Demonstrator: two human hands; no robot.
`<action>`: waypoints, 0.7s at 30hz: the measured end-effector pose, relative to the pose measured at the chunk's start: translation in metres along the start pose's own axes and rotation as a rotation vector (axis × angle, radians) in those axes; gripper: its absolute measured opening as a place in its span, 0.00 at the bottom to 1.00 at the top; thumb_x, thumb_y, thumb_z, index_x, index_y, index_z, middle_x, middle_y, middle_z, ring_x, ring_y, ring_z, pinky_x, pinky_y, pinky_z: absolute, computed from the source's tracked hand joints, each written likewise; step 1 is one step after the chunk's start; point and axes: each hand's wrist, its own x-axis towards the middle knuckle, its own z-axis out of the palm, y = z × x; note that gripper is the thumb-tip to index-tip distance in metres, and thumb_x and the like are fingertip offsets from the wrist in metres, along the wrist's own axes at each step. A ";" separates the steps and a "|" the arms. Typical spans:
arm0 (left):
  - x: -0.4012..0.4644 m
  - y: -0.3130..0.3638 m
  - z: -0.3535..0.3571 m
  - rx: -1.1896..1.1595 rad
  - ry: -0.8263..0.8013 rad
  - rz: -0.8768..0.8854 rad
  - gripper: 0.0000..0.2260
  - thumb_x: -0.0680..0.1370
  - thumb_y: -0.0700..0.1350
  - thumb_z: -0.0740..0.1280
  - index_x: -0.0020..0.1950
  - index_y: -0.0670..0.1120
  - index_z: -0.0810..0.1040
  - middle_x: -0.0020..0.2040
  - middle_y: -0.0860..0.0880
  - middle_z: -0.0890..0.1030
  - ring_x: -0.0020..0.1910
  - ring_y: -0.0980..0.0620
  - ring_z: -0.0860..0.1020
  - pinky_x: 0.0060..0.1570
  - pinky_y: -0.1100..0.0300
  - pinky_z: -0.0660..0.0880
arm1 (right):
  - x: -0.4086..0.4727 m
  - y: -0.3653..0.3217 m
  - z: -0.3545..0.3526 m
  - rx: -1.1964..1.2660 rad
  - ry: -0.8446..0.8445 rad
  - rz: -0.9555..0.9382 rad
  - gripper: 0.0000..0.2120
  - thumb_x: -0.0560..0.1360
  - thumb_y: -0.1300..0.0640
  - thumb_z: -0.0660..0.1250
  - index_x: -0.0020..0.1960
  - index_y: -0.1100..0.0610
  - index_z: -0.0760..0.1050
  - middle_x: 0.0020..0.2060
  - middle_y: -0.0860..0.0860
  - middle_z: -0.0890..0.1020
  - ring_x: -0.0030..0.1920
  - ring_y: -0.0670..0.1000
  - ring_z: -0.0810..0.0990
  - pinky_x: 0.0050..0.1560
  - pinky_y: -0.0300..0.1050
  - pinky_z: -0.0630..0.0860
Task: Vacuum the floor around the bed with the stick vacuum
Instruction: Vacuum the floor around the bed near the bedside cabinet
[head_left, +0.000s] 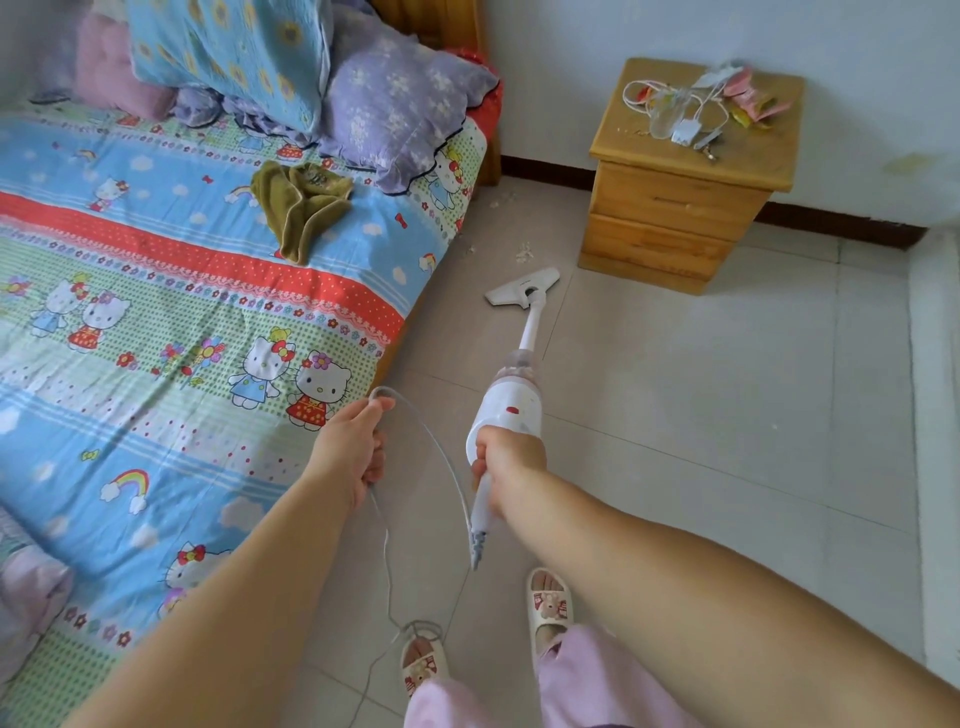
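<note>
My right hand (511, 467) grips the handle of the white stick vacuum (511, 405). Its tube slants forward and down to the flat white floor head (519, 287), which lies on the pale tile floor (701, 395) between the bed (182, 291) and the nightstand. My left hand (356, 447) holds a loop of the vacuum's grey power cord (441, 457) beside the bed's edge. The cord hangs down and trails past my slippered feet. Small bits of white debris (522, 253) lie on the tiles just beyond the floor head, near the bed's corner.
A wooden two-drawer nightstand (670, 218) stands against the far wall, its top cluttered with cables and small items. Pillows (395, 104) and an olive towel (301, 205) lie on the bed. A white wall runs along the right. Cord loops near my left foot (423, 662).
</note>
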 end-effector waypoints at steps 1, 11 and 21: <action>-0.001 0.002 0.003 0.001 0.006 0.001 0.10 0.82 0.45 0.57 0.56 0.46 0.76 0.28 0.51 0.58 0.18 0.57 0.56 0.19 0.66 0.54 | 0.003 -0.008 -0.005 -0.027 -0.016 -0.005 0.14 0.74 0.65 0.57 0.31 0.57 0.61 0.14 0.47 0.67 0.28 0.49 0.62 0.37 0.37 0.63; 0.006 0.012 0.021 0.049 0.032 -0.021 0.11 0.83 0.46 0.56 0.57 0.45 0.76 0.29 0.50 0.59 0.24 0.54 0.56 0.24 0.64 0.55 | 0.024 -0.062 -0.040 -0.215 0.036 -0.108 0.03 0.73 0.67 0.58 0.41 0.61 0.68 0.14 0.51 0.68 0.25 0.52 0.65 0.32 0.38 0.64; 0.051 0.034 0.031 0.097 -0.034 -0.013 0.11 0.82 0.46 0.55 0.53 0.47 0.76 0.29 0.50 0.60 0.22 0.55 0.57 0.21 0.66 0.55 | 0.063 -0.085 -0.050 -0.356 0.141 -0.173 0.10 0.72 0.68 0.57 0.33 0.60 0.64 0.23 0.54 0.69 0.25 0.51 0.65 0.31 0.39 0.65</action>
